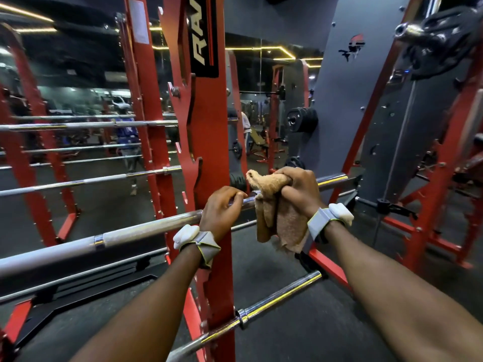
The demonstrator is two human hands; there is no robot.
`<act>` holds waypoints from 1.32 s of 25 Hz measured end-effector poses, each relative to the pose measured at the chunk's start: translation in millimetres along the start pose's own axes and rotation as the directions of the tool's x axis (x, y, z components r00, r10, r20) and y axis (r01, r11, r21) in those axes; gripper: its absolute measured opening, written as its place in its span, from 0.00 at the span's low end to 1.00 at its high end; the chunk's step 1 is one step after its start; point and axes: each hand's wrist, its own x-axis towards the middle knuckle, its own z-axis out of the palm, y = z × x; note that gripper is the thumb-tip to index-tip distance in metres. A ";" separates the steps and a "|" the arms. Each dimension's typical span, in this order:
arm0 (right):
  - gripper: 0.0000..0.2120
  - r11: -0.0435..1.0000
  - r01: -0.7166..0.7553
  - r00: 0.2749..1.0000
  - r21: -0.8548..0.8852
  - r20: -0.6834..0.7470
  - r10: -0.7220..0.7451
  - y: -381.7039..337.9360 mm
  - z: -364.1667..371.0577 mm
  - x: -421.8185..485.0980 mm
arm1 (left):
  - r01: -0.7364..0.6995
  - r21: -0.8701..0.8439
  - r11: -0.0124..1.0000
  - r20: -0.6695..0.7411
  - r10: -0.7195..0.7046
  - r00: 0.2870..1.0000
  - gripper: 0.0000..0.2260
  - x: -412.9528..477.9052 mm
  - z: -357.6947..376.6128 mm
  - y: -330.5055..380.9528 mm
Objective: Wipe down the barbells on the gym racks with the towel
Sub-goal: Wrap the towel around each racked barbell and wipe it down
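Tan towel (271,205) was clenched around one barbell (146,231) by the right hand (300,189); the left hand (222,210), at nine o'clock beside it, gripped bare steel.

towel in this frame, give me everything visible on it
The towel is tan-brown terry cloth, worn-looking, with frayed edges. It is bunched, not spread: the right hand clamps it around the barbell, one tuft sticking up left of the knuckles, loose folds hanging below the bar toward the wrist. The left hand grips the bare bar just beside it, without touching the cloth.
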 end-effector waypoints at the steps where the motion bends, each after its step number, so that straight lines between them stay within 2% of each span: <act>1: 0.24 0.998 -0.062 0.997 0.015 0.054 0.061 5.5 8.0 11.7 | 0.005 0.002 1.000 -0.014 -0.005 1.000 0.11 2.7 2.3 -1.7; 2: 0.26 0.993 -0.113 0.978 0.015 0.180 0.109 11.8 19.3 25.1 | 0.020 0.020 1.000 -0.032 -0.020 0.999 0.12 7.1 6.3 -3.9; 3: 0.28 0.990 -0.138 0.923 -0.022 0.360 0.136 14.5 32.3 35.6 | 0.040 0.037 0.999 -0.041 -0.039 0.998 0.12 11.7 9.7 -6.8; 5: 0.28 0.992 -0.094 0.725 -0.080 0.678 0.124 18.9 53.1 47.4 | 0.091 0.086 0.992 -0.057 -0.086 0.995 0.12 20.0 19.8 -12.5; 6: 0.26 0.996 -0.074 0.651 -0.052 0.754 0.088 25.3 58.7 50.4 | 0.105 0.119 0.987 -0.074 -0.097 0.993 0.12 22.5 25.9 -13.4; 9: 0.26 0.997 0.071 0.517 0.015 0.854 -0.049 48.8 60.1 63.7 | 0.143 0.229 0.963 -0.135 -0.114 0.984 0.12 34.3 47.3 -14.9; 12: 0.39 0.963 0.265 0.495 0.044 0.851 -0.176 68.9 61.5 64.2 | 0.261 0.301 0.917 -0.214 -0.202 0.956 0.12 47.1 58.8 -16.7; 14: 0.45 0.928 0.369 0.502 0.051 0.829 -0.245 76.3 61.2 58.1 | 0.288 0.354 0.890 -0.225 -0.218 0.950 0.11 54.7 67.2 -11.3; 15: 0.45 0.910 0.413 0.530 0.037 0.803 -0.273 79.0 58.3 54.5 | 0.287 0.368 0.885 -0.218 -0.218 0.951 0.11 58.1 70.3 -7.2; 17: 0.41 0.896 0.443 0.596 0.041 0.733 -0.328 89.6 48.4 51.2 | 0.286 0.380 0.880 -0.192 -0.227 0.955 0.10 61.2 74.3 -3.5; 19: 0.35 0.923 0.380 0.630 0.052 0.716 -0.300 105.4 35.7 53.6 | 0.272 0.425 0.864 -0.143 -0.232 0.962 0.10 56.1 78.2 -0.6; 21: 0.33 0.944 0.330 0.619 0.007 0.754 -0.222 112.4 32.4 59.1 | 0.260 0.504 0.824 -0.097 -0.245 0.965 0.11 45.6 77.4 -7.0; 24: 0.26 0.906 0.395 0.674 -0.152 0.718 -0.174 84.7 48.7 48.5 | 0.148 0.639 0.755 0.006 -0.197 0.980 0.10 34.4 70.7 -12.1; 25: 0.25 0.891 0.410 0.707 -0.195 0.685 -0.176 72.4 55.8 39.4 | 0.109 0.645 0.757 0.054 -0.188 0.981 0.10 34.9 68.8 -10.9; 27: 0.31 0.887 0.402 0.755 -0.227 0.631 -0.181 57.9 61.3 20.6 | 0.074 0.664 0.744 0.124 -0.206 0.971 0.12 38.6 69.5 -3.3; 30: 0.41 0.853 0.430 0.785 -0.296 0.589 -0.191 59.9 64.4 5.5 | 0.175 0.806 0.565 0.046 -0.355 0.934 0.16 42.6 75.9 3.5; 31: 0.40 0.855 0.421 0.797 -0.303 0.574 -0.190 62.4 65.7 5.0 | 0.236 0.826 0.512 0.010 -0.432 0.902 0.15 46.1 78.4 5.6; 33: 0.34 0.886 0.398 0.799 -0.240 0.565 -0.206 63.7 66.3 13.9 | 0.342 0.812 0.473 -0.009 -0.576 0.818 0.15 55.2 79.2 8.6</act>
